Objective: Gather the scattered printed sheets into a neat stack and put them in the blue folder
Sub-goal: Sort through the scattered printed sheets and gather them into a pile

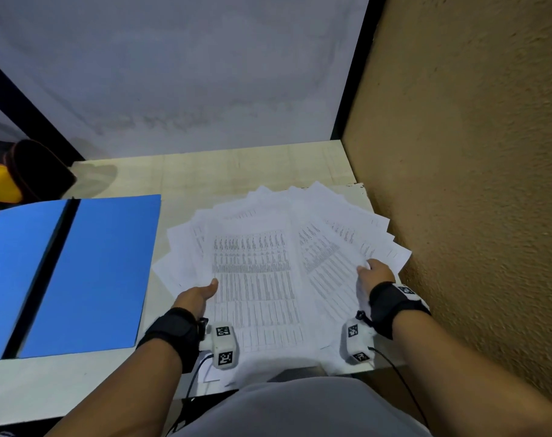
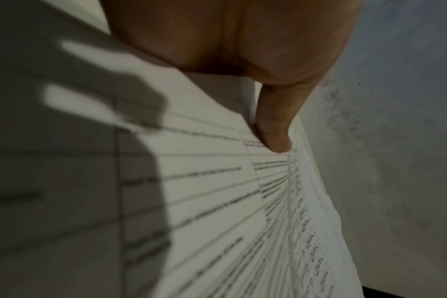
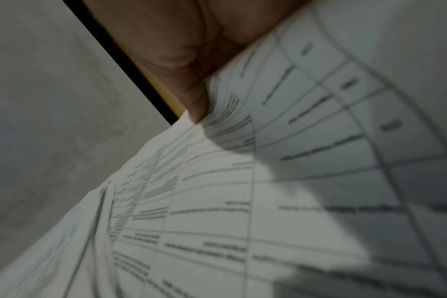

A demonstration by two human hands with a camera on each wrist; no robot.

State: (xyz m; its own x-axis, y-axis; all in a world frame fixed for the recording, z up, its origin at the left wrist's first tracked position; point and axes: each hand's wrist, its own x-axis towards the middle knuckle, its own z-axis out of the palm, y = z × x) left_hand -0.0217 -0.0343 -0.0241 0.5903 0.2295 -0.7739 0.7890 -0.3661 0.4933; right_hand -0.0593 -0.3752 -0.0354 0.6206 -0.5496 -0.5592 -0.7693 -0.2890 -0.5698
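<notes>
At three o'clock my right hand pinches the fanned sheets; left hand, thumb on top, grips their nine o'clock edge to square them.

Each forearm was bare — no sleeves reached the wrists. A black fabric wrist strap wrapped the left wrist, and a matching black strap wrapped the right. Each strap carried a white, rounded camera housing: the left unit, the right unit. Both housings bore square black-and-white fiducial markers. A thin black cable left each housing — toward the torso. A light grey garment covered the torso.
</notes>
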